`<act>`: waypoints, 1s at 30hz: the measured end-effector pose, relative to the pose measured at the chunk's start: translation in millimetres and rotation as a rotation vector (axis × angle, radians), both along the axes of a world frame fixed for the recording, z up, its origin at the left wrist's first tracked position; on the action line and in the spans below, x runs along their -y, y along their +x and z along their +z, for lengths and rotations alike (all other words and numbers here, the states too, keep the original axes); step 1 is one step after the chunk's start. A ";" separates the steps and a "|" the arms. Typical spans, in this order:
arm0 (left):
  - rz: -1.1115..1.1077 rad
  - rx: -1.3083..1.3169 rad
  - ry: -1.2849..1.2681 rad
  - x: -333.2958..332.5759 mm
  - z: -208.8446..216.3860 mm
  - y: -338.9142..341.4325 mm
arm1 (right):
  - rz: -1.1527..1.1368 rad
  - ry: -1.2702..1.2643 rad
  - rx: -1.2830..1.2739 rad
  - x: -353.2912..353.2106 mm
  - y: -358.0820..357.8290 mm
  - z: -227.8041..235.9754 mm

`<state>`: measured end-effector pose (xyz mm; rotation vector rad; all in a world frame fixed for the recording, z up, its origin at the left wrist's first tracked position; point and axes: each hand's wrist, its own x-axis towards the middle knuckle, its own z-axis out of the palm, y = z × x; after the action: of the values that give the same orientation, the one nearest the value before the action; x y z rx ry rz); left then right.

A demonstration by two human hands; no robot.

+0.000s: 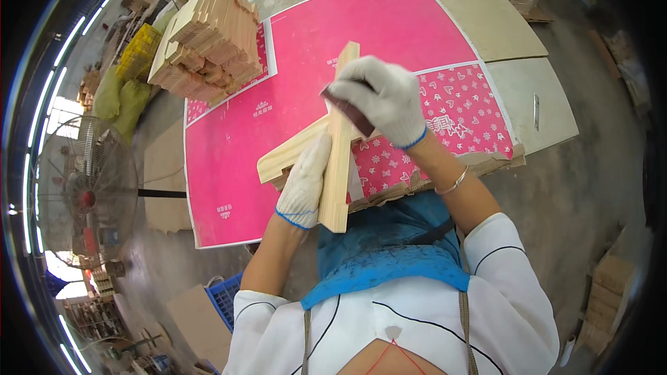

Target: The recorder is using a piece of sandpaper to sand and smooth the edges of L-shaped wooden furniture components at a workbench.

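A long pale wooden board (338, 167) points away from me over the table, its near end by my apron. My left hand (306, 179), in a white knitted glove with a blue cuff, is closed along the board's left side. Under it, a second wooden piece (292, 149) with a notched edge lies across at an angle. My right hand (392, 101), gloved the same way, grips a dark reddish-brown piece of sandpaper (358, 114) against the upper part of the board. The fingertips of my left hand are partly hidden.
Pink printed sheets (306, 35) cover the table. A tall stack of cut wooden pieces (215, 35) stands at its far left. A large fan (87, 198) is on the left, and a blue plastic crate (224, 298) sits low beside me. Pale boards (535, 97) extend along the right.
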<state>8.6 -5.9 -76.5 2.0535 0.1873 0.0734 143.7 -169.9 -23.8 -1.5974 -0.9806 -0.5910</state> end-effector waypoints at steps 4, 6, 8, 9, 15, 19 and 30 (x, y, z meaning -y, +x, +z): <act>0.244 -0.285 -0.861 42.4 52.6 -6.1 | -0.107 -0.033 0.191 15.9 15.3 -9.7; 0.332 -0.319 -0.829 41.6 52.6 -7.7 | 0.019 -0.025 -0.089 14.6 -6.0 -25.4; 0.196 -0.324 -0.854 24.9 43.5 -4.3 | 0.095 -0.037 0.044 14.7 -30.9 -29.2; 0.195 -0.318 -0.856 18.4 44.3 -1.7 | 0.264 -0.063 -0.058 19.8 -45.9 -25.7; -0.204 -0.043 -0.054 -16.0 76.9 26.8 | 0.161 0.010 -0.719 52.7 -47.8 -20.1; -0.114 -0.022 0.894 -17.2 69.7 35.4 | -0.136 0.168 -0.799 65.0 10.1 -28.6; 0.010 0.083 0.957 3.6 38.0 24.7 | -0.302 -0.661 -0.622 -12.0 72.7 -38.0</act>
<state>33.2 -9.5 -38.5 2.9942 0.1165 0.2998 216.4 -157.9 -61.8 -2.3452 -0.4726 0.0806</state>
